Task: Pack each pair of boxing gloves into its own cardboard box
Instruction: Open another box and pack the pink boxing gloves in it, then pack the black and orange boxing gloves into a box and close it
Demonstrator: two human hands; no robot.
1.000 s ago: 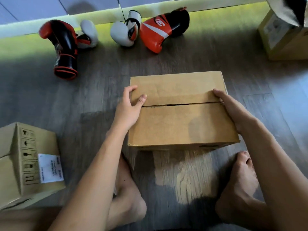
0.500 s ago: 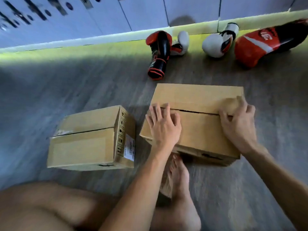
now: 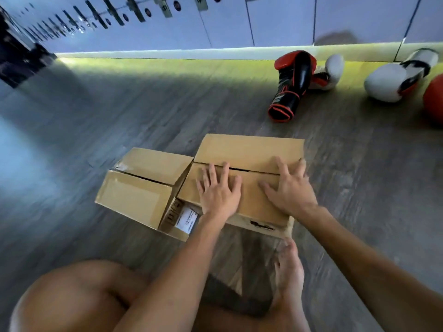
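A closed cardboard box [image 3: 249,152] lies on the floor in front of me, its two top flaps meeting at a seam. My left hand [image 3: 219,191] presses flat on the near flap with fingers spread. My right hand [image 3: 288,188] lies flat beside it, fingers reaching across the seam. A second closed cardboard box [image 3: 139,188] with a white label on its end touches the first box's left side. Near the back wall lie a black and red glove [image 3: 291,85], a white glove [image 3: 332,71] behind it, another white glove [image 3: 395,76] and part of a red glove [image 3: 434,99].
Grey lockers [image 3: 215,20] line the back wall above a lit yellow-green strip of floor. My bare knee [image 3: 72,298] and right foot [image 3: 288,269] are at the bottom, close to the boxes. Grey wooden floor [image 3: 96,116] stretches to the left.
The box under my hands has slid left until it touches the labelled box. Both hands moved from the box's sides onto its top and now lie flat there.
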